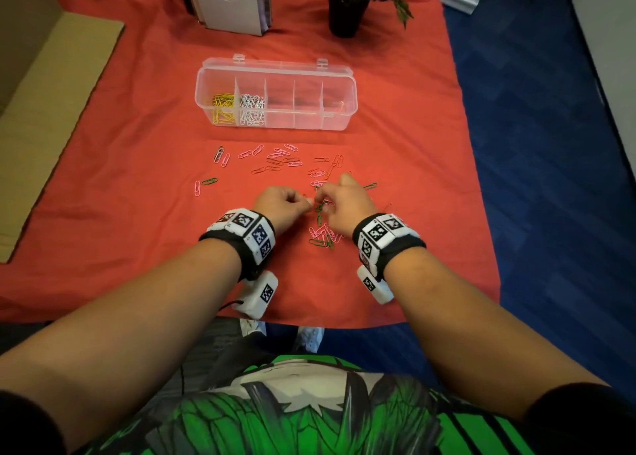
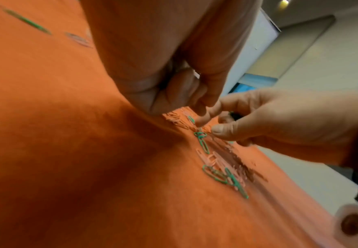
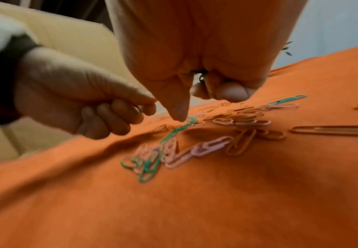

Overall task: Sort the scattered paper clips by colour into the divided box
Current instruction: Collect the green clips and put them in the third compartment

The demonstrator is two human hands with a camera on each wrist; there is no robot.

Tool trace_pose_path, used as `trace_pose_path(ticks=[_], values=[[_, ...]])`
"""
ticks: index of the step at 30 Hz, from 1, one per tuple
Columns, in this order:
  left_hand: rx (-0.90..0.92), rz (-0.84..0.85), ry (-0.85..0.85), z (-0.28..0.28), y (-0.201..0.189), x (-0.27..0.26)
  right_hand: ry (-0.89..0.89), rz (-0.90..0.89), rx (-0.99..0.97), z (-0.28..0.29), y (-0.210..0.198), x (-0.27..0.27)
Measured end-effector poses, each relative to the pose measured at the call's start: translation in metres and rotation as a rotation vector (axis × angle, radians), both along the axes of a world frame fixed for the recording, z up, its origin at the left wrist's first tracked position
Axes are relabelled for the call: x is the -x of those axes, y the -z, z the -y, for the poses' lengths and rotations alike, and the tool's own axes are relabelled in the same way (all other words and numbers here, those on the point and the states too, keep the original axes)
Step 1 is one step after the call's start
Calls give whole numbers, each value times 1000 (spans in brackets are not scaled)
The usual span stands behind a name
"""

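Observation:
The clear divided box (image 1: 344, 86) lies open at the back, with yellow clips (image 1: 223, 107) in its leftmost cell and white clips (image 1: 252, 108) in the one beside it. Pink, red and green paper clips (image 1: 275, 160) are strewn over the red cloth in front of it. My right hand (image 1: 323, 200) is curled, with dark green clips (image 3: 201, 77) tucked under its fingers. Its thumb tip (image 3: 180, 115) presses by a green clip (image 3: 191, 120). My left hand (image 1: 308, 204) is a loose fist just left of it, fingertips (image 2: 201, 114) touching the pile. Nothing shows plainly inside that fist.
A mixed pink and green heap (image 1: 323, 236) lies between my wrists. At the back stand a cardboard holder (image 1: 229, 3) and a potted plant (image 1: 347, 7). A cardboard sheet (image 1: 51, 110) lies to the left. The cloth ends at blue carpet (image 1: 533, 145) on the right.

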State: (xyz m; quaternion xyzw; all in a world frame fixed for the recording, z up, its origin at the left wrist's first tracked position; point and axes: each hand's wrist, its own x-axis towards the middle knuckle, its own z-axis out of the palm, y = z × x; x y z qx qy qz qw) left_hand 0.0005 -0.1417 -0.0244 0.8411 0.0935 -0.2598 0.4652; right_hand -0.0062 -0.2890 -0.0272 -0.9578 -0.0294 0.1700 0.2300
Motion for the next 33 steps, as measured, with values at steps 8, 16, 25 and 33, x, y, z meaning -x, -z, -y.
trace_pose_path(ticks=[8,16,25,33], values=[[-297,238,302,0,-7,7,-119,57,130,-2,8,-1],[-360,348,624,10,-2,4,338,-149,-307,33,-2,-13],[-457,379,659,-8,12,4,500,-390,-522,6,-15,-31],[-528,410,682,-16,9,9,18,40,240,-19,5,-26]])
